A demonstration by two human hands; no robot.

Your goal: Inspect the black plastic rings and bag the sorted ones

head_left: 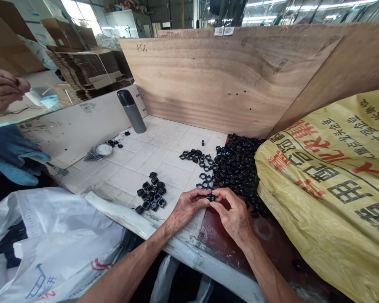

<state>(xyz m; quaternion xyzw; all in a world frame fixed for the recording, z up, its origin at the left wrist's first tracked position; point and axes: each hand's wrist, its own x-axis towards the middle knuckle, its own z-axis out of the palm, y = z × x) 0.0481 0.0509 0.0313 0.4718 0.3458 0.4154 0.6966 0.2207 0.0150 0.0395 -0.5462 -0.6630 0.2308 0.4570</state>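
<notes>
Close to the table's front edge, my left hand [189, 206] and my right hand [232, 210] meet, pinching a small black plastic part [210, 197] between their fingertips. Fingers cover most of that part, so its exact shape is hidden. Just beyond and to the right lies a big heap of black plastic nuts [236, 168]. Loose black rings [205, 176] are strewn along the heap's left side, with a small cluster of rings [194, 155] farther back. Left of my left hand sits a pile of black hollow parts [153, 193].
A large yellow printed sack [328, 181] slumps on the right. A grey bottle [132, 111] stands at the back left, near a small plastic bag [97, 152]. Wooden boards [208, 80] wall the table. At left are another person's hand [3, 90] and a white sack [50, 235].
</notes>
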